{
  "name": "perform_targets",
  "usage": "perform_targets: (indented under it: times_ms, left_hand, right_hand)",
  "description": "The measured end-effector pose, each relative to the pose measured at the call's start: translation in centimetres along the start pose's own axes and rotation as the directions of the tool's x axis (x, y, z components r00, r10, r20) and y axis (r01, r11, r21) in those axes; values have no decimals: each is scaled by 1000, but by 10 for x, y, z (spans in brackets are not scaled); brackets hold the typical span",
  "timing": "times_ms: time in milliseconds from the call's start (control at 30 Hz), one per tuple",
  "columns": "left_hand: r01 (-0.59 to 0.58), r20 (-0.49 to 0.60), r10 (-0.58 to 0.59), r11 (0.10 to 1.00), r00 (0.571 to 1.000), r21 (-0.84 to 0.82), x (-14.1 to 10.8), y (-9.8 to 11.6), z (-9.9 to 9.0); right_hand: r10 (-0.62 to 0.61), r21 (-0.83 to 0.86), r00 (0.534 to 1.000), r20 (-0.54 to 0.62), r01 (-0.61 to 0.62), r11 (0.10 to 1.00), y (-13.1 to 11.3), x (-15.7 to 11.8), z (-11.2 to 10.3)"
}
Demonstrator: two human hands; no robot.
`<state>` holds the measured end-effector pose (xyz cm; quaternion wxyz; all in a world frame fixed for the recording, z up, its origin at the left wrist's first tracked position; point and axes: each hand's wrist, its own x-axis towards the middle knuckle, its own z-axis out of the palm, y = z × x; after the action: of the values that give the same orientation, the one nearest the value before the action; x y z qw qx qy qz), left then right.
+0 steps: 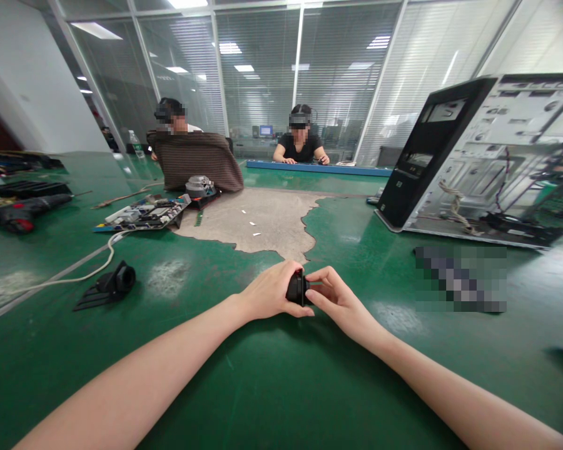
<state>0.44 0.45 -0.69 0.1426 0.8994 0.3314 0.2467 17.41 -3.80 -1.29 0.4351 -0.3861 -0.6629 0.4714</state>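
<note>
A small black part (296, 288) with a rim is between my hands, above the green table (244, 381). My left hand (272, 292) wraps round its left side, thumb below and fingers over the top. From the right, my right hand (334, 295) pinches the rim between thumb and fingertips. Another black plastic piece with a round opening (117, 280) lies on the table to the left, beside a pale cable (94, 273).
An open computer case (417, 156) stands at the right, with a blurred dark strip (460, 278) before it. Circuit boards (145, 212) and a power tool (25, 209) lie left. Behind a brown cloth (201, 159) sits one person; another person (301, 144) sits across the table.
</note>
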Motion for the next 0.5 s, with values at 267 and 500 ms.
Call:
perform_targets:
  times_ms: [267,500]
  left_hand:
    - [20,4,-20,999,1000,-33,0,0,-1]
    - [8,7,-8,1000,1000,-11,0,1,-1]
  right_hand:
    - [10,56,999,49,-12,998,-3,0,0]
    - [8,34,1000,8,-8,999,-2,-1,0]
